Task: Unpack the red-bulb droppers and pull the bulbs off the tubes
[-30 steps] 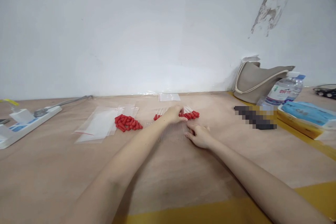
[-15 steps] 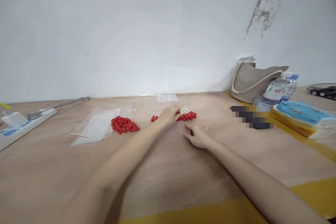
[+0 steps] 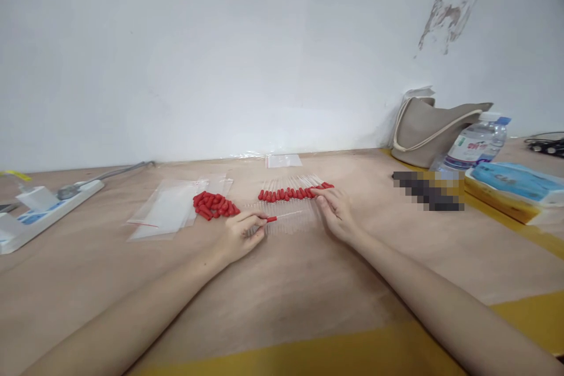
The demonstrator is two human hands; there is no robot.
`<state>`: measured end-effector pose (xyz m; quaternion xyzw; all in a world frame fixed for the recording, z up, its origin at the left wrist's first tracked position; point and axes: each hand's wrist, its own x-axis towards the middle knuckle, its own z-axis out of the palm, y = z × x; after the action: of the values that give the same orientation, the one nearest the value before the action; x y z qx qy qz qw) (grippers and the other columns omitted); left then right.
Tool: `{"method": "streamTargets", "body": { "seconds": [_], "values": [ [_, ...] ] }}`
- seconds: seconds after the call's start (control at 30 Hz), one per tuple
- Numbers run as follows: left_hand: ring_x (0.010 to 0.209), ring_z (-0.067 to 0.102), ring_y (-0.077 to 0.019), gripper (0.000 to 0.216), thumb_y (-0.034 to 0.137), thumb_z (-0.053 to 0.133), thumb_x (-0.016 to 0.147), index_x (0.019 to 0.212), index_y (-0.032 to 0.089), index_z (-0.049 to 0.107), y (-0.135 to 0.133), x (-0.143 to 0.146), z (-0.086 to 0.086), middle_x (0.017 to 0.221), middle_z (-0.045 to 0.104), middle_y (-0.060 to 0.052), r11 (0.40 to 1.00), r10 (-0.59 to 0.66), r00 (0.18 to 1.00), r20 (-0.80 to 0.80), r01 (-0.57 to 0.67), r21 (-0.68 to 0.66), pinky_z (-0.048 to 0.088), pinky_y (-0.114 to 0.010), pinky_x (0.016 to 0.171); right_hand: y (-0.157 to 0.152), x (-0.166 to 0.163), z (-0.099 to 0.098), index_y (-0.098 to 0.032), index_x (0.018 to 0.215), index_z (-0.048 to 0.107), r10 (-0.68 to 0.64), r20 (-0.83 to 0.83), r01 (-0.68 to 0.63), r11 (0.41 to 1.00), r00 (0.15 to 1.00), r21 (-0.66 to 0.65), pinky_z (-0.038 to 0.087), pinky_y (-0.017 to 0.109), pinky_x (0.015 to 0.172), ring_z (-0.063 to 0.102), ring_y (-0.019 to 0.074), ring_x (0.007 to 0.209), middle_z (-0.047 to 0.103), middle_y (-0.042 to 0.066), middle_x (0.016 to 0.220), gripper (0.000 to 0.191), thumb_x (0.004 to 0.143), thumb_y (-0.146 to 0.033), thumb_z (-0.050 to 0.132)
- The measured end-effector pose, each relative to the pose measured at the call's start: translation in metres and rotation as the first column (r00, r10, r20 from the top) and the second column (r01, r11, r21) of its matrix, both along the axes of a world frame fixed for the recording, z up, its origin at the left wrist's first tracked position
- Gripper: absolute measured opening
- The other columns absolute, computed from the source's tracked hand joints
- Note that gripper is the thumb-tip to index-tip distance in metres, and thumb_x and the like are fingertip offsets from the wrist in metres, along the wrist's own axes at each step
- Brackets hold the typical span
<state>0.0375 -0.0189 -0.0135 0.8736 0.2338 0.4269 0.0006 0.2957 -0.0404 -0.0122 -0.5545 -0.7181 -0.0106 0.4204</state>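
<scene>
My left hand (image 3: 244, 235) is closed, pinching a thin glass dropper (image 3: 288, 215) by its red rubber bulb. The dropper's clear tube points right, above a layer of clear glass tubes (image 3: 286, 226) lying side by side. Behind these lies a row of droppers with red bulbs (image 3: 282, 194), their tubes pointing to the wall. My right hand (image 3: 339, 214) is at the right end of the row, fingers stretched out and touching or close to the bulbs. It partly hides that end. A pile of loose red rubber bulbs (image 3: 214, 205) sits left of my left hand.
Clear zip bags (image 3: 165, 205) lie at left, another bag (image 3: 284, 160) by the wall. A power strip (image 3: 66, 205) is at far left. On the right are a blurred dark object (image 3: 427, 191), a grey bag (image 3: 427, 129), a bottle (image 3: 473, 144) and a tissue pack (image 3: 515, 185).
My left hand has come back from the row toward me and left, with a red-bulbed dropper in it. My right hand has moved up from the clear tubes to the row's right end.
</scene>
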Motion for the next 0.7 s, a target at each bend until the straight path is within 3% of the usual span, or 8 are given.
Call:
{"method": "streamTargets", "body": {
  "seconds": [0.13,0.23,0.33,0.5,0.63,0.7],
  "values": [
    [0.076,0.062,-0.0106,0.008,0.015,0.05,0.079,0.077,0.018,0.057,0.003,0.006,0.001,0.089,0.064,-0.004,0.997,-0.043,0.997,-0.058,0.047,0.061,0.051,-0.021,0.068,-0.012,-0.012,0.004,-0.025,0.111,0.056,0.123,0.314,-0.144,0.989,0.941,0.043,0.021,0.038,0.091,0.048,0.0174,0.097,0.062,0.004,0.104,0.031,0.088,-0.036,0.038],
    [0.078,0.062,-0.0107,0.007,0.014,0.05,0.079,0.078,0.018,0.057,0.002,0.009,0.004,0.09,0.064,-0.005,0.99,-0.09,0.994,-0.066,0.096,0.103,0.051,-0.021,0.07,-0.013,-0.019,0.003,-0.024,0.115,0.053,0.154,0.429,-0.209,0.974,0.89,0.083,0.018,0.041,0.093,0.046,0.018,0.099,0.062,0.005,0.104,0.032,0.089,-0.033,0.038],
    [0.08,0.062,-0.0119,0.007,0.015,0.052,0.078,0.083,0.019,0.056,-0.001,0.01,0.006,0.09,0.064,-0.005,0.99,-0.102,0.994,-0.033,0.105,0.098,0.051,-0.023,0.072,-0.012,-0.022,0.002,-0.024,0.113,0.054,0.154,0.465,-0.213,0.974,0.872,0.078,0.019,0.04,0.091,0.047,0.0177,0.094,0.064,0.005,0.092,0.031,0.09,-0.03,0.036],
    [0.098,0.055,-0.0188,0.031,0.023,0.053,0.078,0.109,0.018,0.052,-0.002,0.02,0.006,0.107,0.057,-0.01,0.998,-0.03,0.998,-0.056,0.032,0.045,0.046,-0.034,0.084,-0.015,-0.026,0.002,-0.021,0.094,0.06,0.18,0.453,-0.221,0.974,0.873,0.038,0.018,0.038,0.089,0.045,0.0152,0.081,0.063,0.003,0.079,0.028,0.09,-0.028,0.033],
    [0.083,0.054,-0.0174,0.015,0.026,0.05,0.082,0.092,0.019,0.06,-0.001,0.031,0.006,0.086,0.062,-0.005,0.996,0.012,0.979,-0.202,0.005,0.084,0.042,-0.035,0.079,-0.016,-0.03,-0.003,-0.018,0.082,0.06,0.208,0.422,-0.25,0.967,0.882,0.045,0.02,0.034,0.085,0.045,0.0135,0.076,0.061,0.002,0.072,0.029,0.089,-0.029,0.035],
    [0.077,0.052,-0.0165,0.017,0.025,0.045,0.085,0.082,0.018,0.06,-0.003,0.033,0.006,0.075,0.061,-0.003,0.995,0.043,0.962,-0.27,-0.017,0.098,0.039,-0.035,0.078,-0.016,-0.031,-0.006,-0.019,0.08,0.061,0.219,0.428,-0.265,0.963,0.877,0.05,0.021,0.033,0.082,0.045,0.0128,0.072,0.06,0.001,0.067,0.03,0.089,-0.031,0.035]
  ]
}}
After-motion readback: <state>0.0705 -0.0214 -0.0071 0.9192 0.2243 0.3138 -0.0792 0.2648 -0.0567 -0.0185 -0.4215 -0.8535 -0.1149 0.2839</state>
